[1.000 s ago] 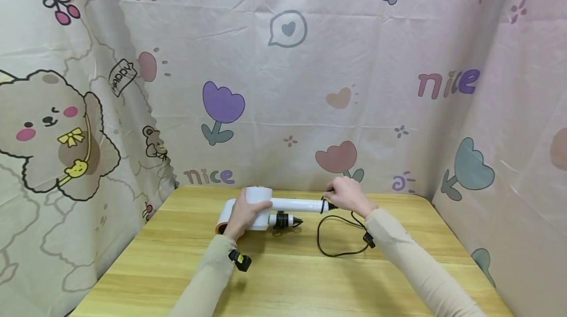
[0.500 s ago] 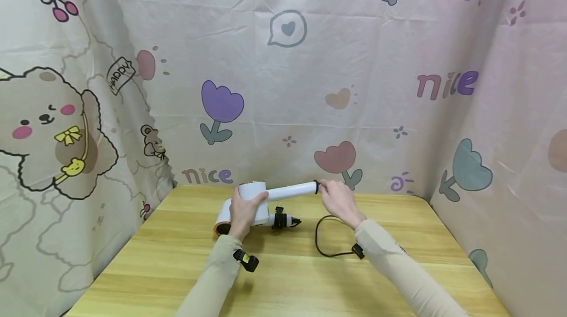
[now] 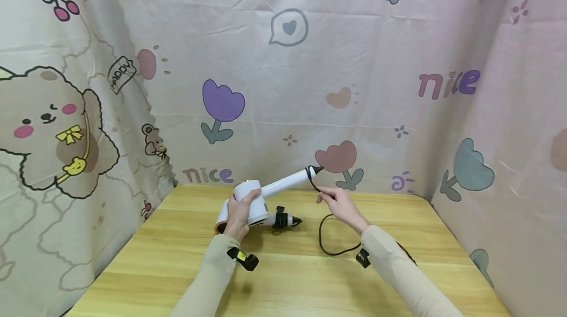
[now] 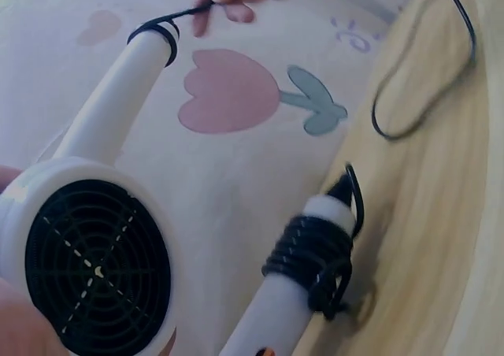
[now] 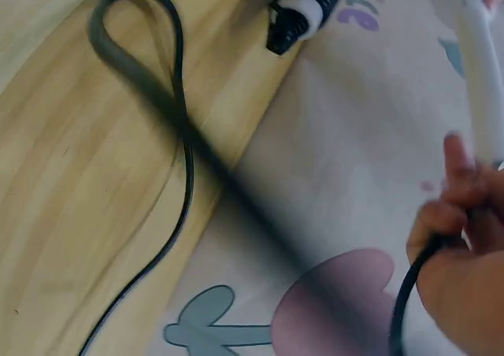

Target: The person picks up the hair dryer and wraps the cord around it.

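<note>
while left fingers (image 3: 253, 195) grip tilted dryer (image 3: 257, 212), right fingers (image 3: 329, 191) pinch cord (image 5: 405, 291) near handle tip (image 3: 314, 171).

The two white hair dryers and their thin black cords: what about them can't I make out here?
Head view: part of the lying white hair dryer's head, hidden behind the left hand and the held white hair dryer.
Left wrist view: the lying dryer's head, cut off by the bottom edge.
Head view: the far end of the loose black cord, behind the beige right sleeve.
Right wrist view: the cord's nearest stretch, blurred.
</note>
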Tool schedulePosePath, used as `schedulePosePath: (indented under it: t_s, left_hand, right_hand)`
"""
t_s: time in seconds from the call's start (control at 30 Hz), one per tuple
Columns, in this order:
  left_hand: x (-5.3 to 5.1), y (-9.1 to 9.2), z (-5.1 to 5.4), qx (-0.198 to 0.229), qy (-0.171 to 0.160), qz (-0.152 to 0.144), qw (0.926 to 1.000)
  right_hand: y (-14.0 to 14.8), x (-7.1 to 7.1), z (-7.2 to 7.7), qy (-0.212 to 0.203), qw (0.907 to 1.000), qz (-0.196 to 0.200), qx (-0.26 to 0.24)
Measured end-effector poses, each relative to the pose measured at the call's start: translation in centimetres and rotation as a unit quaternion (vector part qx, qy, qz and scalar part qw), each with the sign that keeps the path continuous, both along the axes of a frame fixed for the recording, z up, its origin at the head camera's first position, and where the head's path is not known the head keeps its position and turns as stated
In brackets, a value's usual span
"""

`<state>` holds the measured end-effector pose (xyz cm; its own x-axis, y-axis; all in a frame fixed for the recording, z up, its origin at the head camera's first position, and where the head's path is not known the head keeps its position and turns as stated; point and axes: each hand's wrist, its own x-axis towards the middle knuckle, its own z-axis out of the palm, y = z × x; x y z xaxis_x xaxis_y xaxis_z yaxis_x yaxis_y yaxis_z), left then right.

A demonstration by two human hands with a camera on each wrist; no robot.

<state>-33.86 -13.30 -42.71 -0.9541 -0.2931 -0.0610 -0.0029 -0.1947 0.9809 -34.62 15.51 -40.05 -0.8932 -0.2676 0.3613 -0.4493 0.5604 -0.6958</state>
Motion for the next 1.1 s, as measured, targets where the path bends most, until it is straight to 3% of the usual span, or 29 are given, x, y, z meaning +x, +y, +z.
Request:
schedulePosePath:
  t_s: [0.1,0.2,0.43,0.57,0.83,1.0,1.1]
  left_hand:
    - [0.0,0.0,0.1,0.023,-0.018,-0.015,0.9995]
    - [0.0,-0.2,0.2,0.031,-0.032,-0.021,0.9988]
    - [0.0,-1.0,0.0,-0.022,-0.028,-0.059,0.9976]
    - [0.1,-1.2,0.1,-0.018,-0.022,-0.074,0.9969]
    - [-0.1,-1.1,0.3,-0.021,-0.006,-0.073,0.9971]
    - [0.0,-1.1,0.5,-0.014,0.012,-0.09,0.9958]
    - [-0.1,-1.1,0.5,-0.016,0.007,-0.105,0.9944]
  right_hand:
    - [0.7,-0.5,0.3,-0.072,0.996,0.026,-0.045]
    - [1.4,-0.9,0.7,-0.108,0.992,0.052,-0.041]
    - [2.8,-1.6,0.2,-0.13,0.9903,0.046,0.019]
    - [3.3,-1.8,0.0,-0.141,0.9891,0.037,0.021]
    - [5.9,-3.2,-0.2,-0.202,0.9784,0.028,0.036]
    - [6.8,-3.6,0.1,-0.199,0.9786,0.005,0.05]
    - [6.8,-3.8,0.5,-0.232,0.9716,-0.005,0.045]
